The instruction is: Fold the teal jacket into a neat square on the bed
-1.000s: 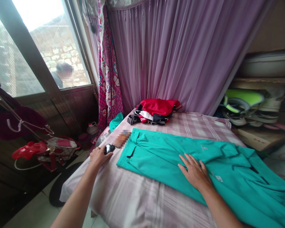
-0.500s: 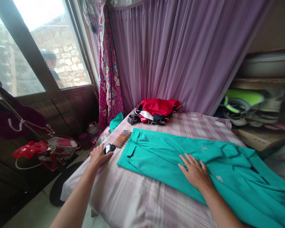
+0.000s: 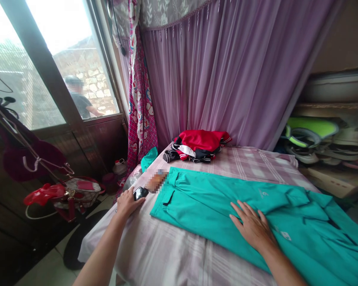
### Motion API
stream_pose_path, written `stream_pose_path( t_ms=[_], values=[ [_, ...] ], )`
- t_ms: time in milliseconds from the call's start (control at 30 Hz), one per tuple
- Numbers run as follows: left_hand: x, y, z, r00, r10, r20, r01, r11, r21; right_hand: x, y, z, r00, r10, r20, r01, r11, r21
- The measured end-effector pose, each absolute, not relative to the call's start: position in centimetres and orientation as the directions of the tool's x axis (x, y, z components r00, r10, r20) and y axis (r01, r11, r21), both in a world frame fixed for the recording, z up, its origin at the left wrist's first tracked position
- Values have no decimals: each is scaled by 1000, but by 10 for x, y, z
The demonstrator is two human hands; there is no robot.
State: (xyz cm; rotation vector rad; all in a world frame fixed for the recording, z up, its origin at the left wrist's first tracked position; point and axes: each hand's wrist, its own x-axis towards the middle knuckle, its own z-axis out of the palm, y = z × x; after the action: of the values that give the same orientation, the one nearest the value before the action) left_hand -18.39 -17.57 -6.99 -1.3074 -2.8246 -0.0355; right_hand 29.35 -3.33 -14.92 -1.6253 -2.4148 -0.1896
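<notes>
A teal jacket (image 3: pixel 209 198) lies spread flat across the bed, with small pale logos and dark openings toward its right end. My right hand (image 3: pixel 252 224) rests palm down on its middle, fingers apart and holding nothing. At the left edge of the bed, my left hand (image 3: pixel 128 202) has its thumb and fingers around a small glossy black device (image 3: pixel 141 193), perhaps a phone, which stays on the sheet. Between that device and the jacket sits a brownish item (image 3: pixel 155 182), blurred out by pixelation.
A heap of red and black clothes (image 3: pixel 201 143) sits at the back of the plaid-sheeted bed (image 3: pixel 197 258). Purple curtains (image 3: pixel 220 79) hang behind. Shoes (image 3: pixel 343 151) fill a shelf at right. Bags (image 3: pixel 77 190) hang at left; a person (image 3: pixel 80 99) is outside the window.
The view has tilted up slightly, so everything sits a little lower and farther right. Both hands keep their places on the device and the jacket. The person outside shows more fully.
</notes>
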Motion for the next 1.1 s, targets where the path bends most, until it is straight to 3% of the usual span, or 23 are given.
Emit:
stream_pose_path(
  t_ms=[333,900,1100],
  values=[
    [-183,-178,-69,-637,769,56,770,638,-7,290,-36,-145,-359,899,249,928,373,-11],
    [-171,-169,-52,-624,780,-46,781,621,-72,288,-33,-141,-351,916,192,927,369,-65],
    [-159,-150,-54,-562,827,-8,827,562,-4,286,-35,-138,-341,921,190,932,358,-63]
  ],
)
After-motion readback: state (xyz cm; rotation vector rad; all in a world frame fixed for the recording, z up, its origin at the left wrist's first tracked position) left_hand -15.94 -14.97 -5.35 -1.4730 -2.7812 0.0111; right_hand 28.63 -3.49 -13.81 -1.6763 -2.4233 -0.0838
